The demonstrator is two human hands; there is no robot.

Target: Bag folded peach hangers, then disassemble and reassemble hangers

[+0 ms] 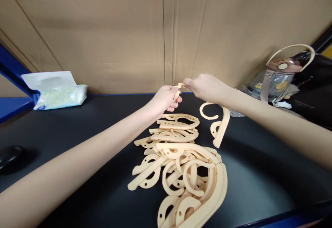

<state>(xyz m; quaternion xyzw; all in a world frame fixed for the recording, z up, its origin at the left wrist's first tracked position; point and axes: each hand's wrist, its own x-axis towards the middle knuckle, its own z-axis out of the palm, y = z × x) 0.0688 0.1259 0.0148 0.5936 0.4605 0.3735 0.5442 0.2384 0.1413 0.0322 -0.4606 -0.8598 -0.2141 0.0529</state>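
Observation:
My left hand [165, 99] is closed around a beige plastic hanger part [176, 95], most of it hidden by the fingers. From the other side, my right hand [206, 87] pinches at the upper end of that same part; its fingertips meet it near my left thumb. Below both hands lies a heap of beige folding hangers [178, 146], with curved arms, open hooks and half-round tabs with small holes. One separate folding hanger [222, 127] rests to the right of the heap, under my right forearm, hook toward the left.
A black tabletop [103, 134] carries everything, with a cardboard wall [116, 30] behind. At the back left sits a wipes or tissue pack [61, 94]. A black mouse [11, 158] is at the left edge. A handled water bottle [278, 77] and a black bag [315, 86] stand at right.

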